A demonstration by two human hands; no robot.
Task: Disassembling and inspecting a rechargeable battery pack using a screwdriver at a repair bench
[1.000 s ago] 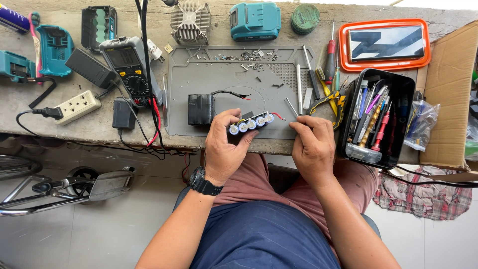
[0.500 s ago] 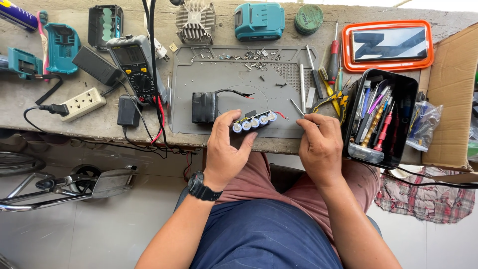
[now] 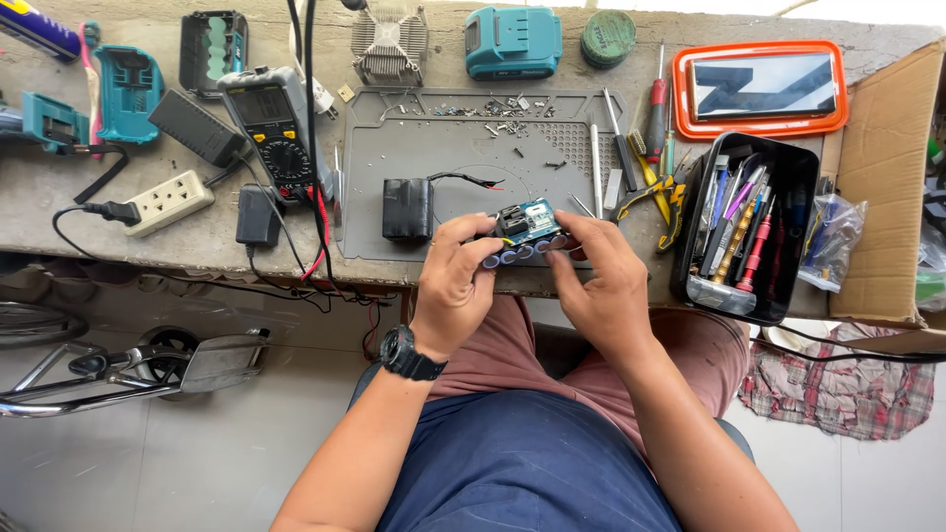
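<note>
You hold a small battery pack [image 3: 527, 236] between both hands at the near edge of the grey work mat [image 3: 394, 158]. Your left hand [image 3: 455, 286] grips its left end, fingers curled around it, and your right hand [image 3: 601, 281] pinches its right end. The pack shows a blue circuit board on top and a row of round cell ends along the side facing you.

On the mat at 9 o'clock from the pack, just beside your left fingers, lies a black block [image 3: 407, 208] with red and black wires. At 3 o'clock stands a black tool box [image 3: 746, 227] full of screwdrivers and pens. At 10 o'clock rests a yellow-and-black multimeter [image 3: 273, 123], well apart from your hands.
</note>
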